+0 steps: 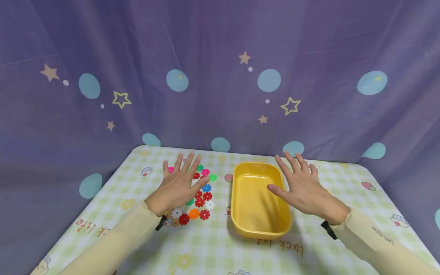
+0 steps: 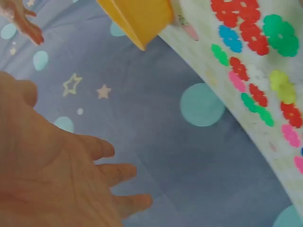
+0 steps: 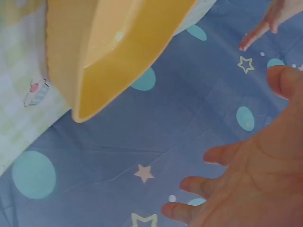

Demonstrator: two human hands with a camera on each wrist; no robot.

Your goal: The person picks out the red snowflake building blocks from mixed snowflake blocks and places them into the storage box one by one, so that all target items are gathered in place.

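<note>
Both hands raised, fingers straight and spread wide, gripping nothing. Left hand (image 1: 177, 187) hangs over the flower-shaped discs, palm down, covering part of the group; left wrist view puts it apart from them. Right hand (image 1: 304, 193) hangs by the right side of the tray, thumb reaching across the rim as seen from the head; right wrist view shows a gap between hand and tray.

Largest first. Purple-blue curtain (image 1: 213, 38) behind, printed with stars and pale blue ovals. Next, tablecloth (image 1: 213, 250), green and white check, small flowers and cupcakes. Pale yellow sleeves (image 1: 381, 236) on both arms.

Yellow tray (image 1: 252, 198): rounded corners, upright on the cloth, right of the discs and between the hands; a shadow falls inside.

Smallest: notched plastic discs, loose on the cloth left of the tray. Mostly red (image 1: 183, 219); also orange (image 1: 194, 213), blue (image 1: 206, 188), white, green and pink. Yellow disc (image 2: 282, 86) visible from the left wrist.
</note>
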